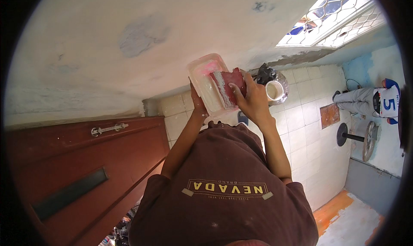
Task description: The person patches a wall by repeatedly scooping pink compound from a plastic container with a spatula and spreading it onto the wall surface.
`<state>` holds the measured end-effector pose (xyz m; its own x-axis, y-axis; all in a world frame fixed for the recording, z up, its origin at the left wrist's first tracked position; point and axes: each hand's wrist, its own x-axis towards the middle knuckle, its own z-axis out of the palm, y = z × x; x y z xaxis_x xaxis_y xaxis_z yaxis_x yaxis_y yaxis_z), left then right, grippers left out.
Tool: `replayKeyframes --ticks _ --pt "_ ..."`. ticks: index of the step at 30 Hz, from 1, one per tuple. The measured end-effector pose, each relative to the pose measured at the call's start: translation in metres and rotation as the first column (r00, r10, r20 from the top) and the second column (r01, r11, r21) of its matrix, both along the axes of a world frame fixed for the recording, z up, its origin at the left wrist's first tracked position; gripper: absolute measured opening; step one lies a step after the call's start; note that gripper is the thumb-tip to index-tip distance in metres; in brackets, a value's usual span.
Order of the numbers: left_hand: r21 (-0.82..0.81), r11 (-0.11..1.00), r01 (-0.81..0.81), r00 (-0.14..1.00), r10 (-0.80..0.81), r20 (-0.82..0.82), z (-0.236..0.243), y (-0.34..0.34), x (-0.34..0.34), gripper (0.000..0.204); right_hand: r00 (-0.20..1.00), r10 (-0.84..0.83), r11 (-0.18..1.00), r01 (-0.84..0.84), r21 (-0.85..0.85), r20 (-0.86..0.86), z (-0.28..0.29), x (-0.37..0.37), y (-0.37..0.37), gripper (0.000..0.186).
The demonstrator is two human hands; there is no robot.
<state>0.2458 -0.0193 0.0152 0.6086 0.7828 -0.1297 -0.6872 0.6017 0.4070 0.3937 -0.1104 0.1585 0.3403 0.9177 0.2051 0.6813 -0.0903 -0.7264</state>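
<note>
My left hand (198, 103) grips the side of a pale translucent plastic tub (192, 68), its fingers partly hidden behind it. Off-white paste lies in the tub, with a pink patch (211, 67) near its far end. In my right hand (256, 99) is a flat dark red scraper (232, 79), thumb pressed on its face. A strip of greyish-white paste runs along the scraper's left edge. The scraper is over the right part of the tub; whether it touches the paste I cannot tell.
A patched pale wall (86, 31) stands ahead. A clear round container (282, 85) with black plastic (265, 74) is right of my hands. A red-brown door (81, 147) is at left, a grilled window (331, 20) at upper right. A person (365, 100) and a round pedestal table (369, 140) are at right.
</note>
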Motion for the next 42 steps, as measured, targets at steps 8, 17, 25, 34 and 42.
replayKeyframes --ticks 8,17,25,34,42 --pt "0.022 0.998 -0.052 0.999 0.052 -0.011 0.035 -0.025 0.101 0.071 0.991 0.05 0.991 -0.033 -0.131 0.124 -0.011 0.059 -0.007 0.046" --pt "0.071 0.997 0.031 0.985 -0.042 0.168 -0.019 -0.041 0.163 0.074 0.987 0.087 0.996 -0.083 -0.039 0.135 -0.015 0.124 -0.033 0.052" --pt "-0.111 0.983 -0.146 0.987 0.137 -0.09 0.011 -0.091 0.214 0.081 0.982 0.17 0.984 -0.174 0.041 0.077 -0.041 0.168 -0.056 0.058" --pt "-0.07 0.989 -0.127 0.991 0.129 0.03 -0.004 -0.102 0.224 0.077 0.988 0.145 0.987 -0.148 0.056 0.049 -0.037 0.196 -0.069 0.054" --pt "-0.08 0.953 -0.291 0.956 0.294 0.02 0.007 -0.11 0.22 0.077 0.992 0.123 0.983 -0.121 0.139 -0.001 -0.034 0.204 -0.059 0.05"
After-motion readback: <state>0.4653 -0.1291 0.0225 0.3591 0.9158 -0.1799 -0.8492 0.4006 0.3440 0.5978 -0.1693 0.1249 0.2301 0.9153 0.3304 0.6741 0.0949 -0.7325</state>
